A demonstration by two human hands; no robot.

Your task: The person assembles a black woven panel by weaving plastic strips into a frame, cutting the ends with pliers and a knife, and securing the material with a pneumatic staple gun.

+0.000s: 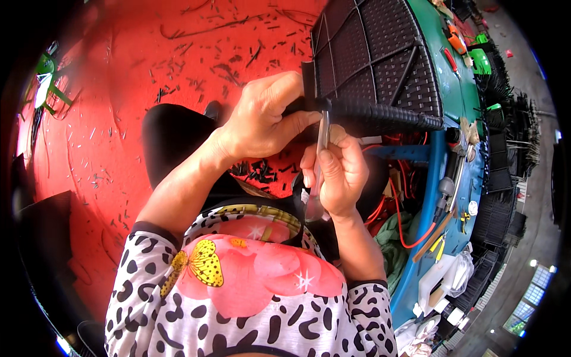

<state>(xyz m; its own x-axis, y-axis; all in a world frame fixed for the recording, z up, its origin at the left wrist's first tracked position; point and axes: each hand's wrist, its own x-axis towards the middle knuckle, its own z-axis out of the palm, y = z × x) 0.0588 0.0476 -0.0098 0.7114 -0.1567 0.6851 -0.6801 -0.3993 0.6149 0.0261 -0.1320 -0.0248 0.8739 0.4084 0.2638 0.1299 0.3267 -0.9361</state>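
Note:
A black woven wicker panel (372,56) with dark ribs rises in front of me, propped against the green and blue table. My left hand (266,113) is closed round the wrapped frame at its near left corner, the thumb pressed toward the end. Below that corner, my right hand (342,172) grips a slim metal tool (323,134) with what looks like a clear handle, perhaps a screwdriver. The tool points up and its tip meets the wrapped frame beside my left thumb. Exactly where the tip sits is hidden.
Black offcuts (256,171) litter the red floor (119,143). Along the blue table edge (410,285) at right lie a power tool (445,187), yellow-handled pliers (440,245) and a red-handled tool (450,59). A red hose (399,223) loops beneath. A green chair (50,83) stands far left.

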